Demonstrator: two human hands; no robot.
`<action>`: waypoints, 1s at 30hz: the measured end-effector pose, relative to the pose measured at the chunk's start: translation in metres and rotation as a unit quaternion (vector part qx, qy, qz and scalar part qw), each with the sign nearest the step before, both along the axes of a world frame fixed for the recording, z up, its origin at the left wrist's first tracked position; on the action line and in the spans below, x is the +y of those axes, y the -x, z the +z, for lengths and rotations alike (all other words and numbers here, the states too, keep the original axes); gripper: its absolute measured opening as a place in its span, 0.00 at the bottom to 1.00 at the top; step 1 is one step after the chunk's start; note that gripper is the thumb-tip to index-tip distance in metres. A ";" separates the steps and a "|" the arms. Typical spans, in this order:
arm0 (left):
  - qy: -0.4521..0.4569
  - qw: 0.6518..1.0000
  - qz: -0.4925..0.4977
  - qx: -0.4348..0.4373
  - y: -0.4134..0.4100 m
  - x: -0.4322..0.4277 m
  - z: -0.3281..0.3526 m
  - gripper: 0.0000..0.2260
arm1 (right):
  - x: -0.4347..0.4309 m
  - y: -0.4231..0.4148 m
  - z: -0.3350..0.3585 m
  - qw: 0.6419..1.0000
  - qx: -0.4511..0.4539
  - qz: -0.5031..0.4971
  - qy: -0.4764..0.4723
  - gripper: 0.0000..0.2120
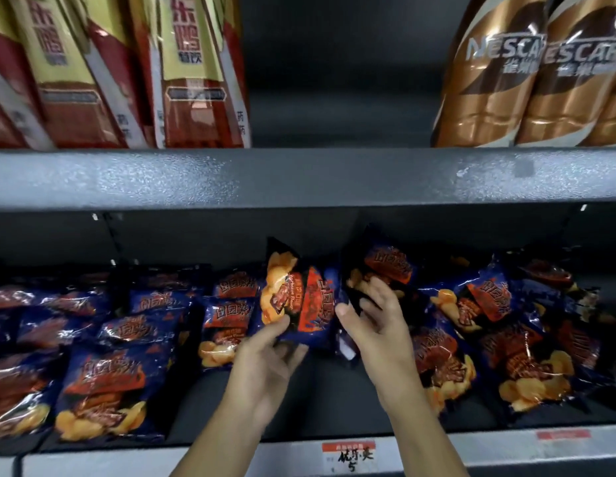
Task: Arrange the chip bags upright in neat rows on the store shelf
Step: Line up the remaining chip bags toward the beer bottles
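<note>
gripping one chip bag (299,304) from below, the left hand (265,359) has its fingers curled under the bottom edge and its thumb on the front. this holds the bag tilted to the left over the middle gap of the lower shelf (334,401), probably to square it up before it joins a row. the right hand (378,325) lies with spread fingers on a second bag (385,270) just to the right, which leans back toward the far wall. it looks like a steadying touch to stop that bag toppling, but whether the thumb pinches it cannot be told. to the left, bags (103,383) lie in rough rows, leaning back rather than upright. to the right a loose heap (488,304) lies crooked and overlapping, so most of the sorting seems yet to do. above, on the upper shelf (299,177), stand red and gold cartons (196,80) and brown coffee packs (506,91). a price tag (347,454) sits on the near lip
</note>
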State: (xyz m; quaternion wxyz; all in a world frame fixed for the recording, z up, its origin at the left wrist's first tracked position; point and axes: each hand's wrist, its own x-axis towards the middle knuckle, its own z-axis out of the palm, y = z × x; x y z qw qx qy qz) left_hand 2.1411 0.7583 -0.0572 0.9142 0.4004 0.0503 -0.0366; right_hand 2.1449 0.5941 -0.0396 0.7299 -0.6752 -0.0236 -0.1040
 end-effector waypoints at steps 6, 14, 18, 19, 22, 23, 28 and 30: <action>-0.045 0.998 -0.047 -0.027 0.014 0.008 0.000 0.23 | 0.028 0.000 -0.002 0.994 0.036 0.059 -0.080 0.19; -0.244 0.966 0.050 -0.070 0.019 0.057 0.024 0.22 | 0.019 -0.009 0.010 0.987 0.033 0.146 0.060 0.23; -0.194 0.977 0.074 -0.042 0.026 0.062 0.020 0.15 | 0.029 -0.008 0.013 0.992 0.031 0.115 -0.036 0.26; -0.170 0.982 0.080 -0.031 0.028 0.062 0.016 0.16 | 0.032 -0.006 0.012 0.989 0.036 0.124 -0.066 0.26; -0.147 0.986 0.083 0.002 0.036 0.060 0.004 0.18 | 0.044 0.003 0.004 0.984 0.040 0.162 -0.057 0.19; -0.146 0.986 0.079 0.010 0.039 0.060 0.001 0.18 | 0.047 0.005 0.001 0.986 0.040 0.159 -0.043 0.17; -0.173 0.978 0.085 0.078 0.055 0.073 -0.013 0.15 | 0.059 -0.001 -0.015 0.994 0.043 0.104 -0.007 0.13; -0.240 0.960 0.083 0.118 0.061 0.080 -0.015 0.16 | 0.065 -0.005 -0.022 0.992 0.055 0.111 0.011 0.12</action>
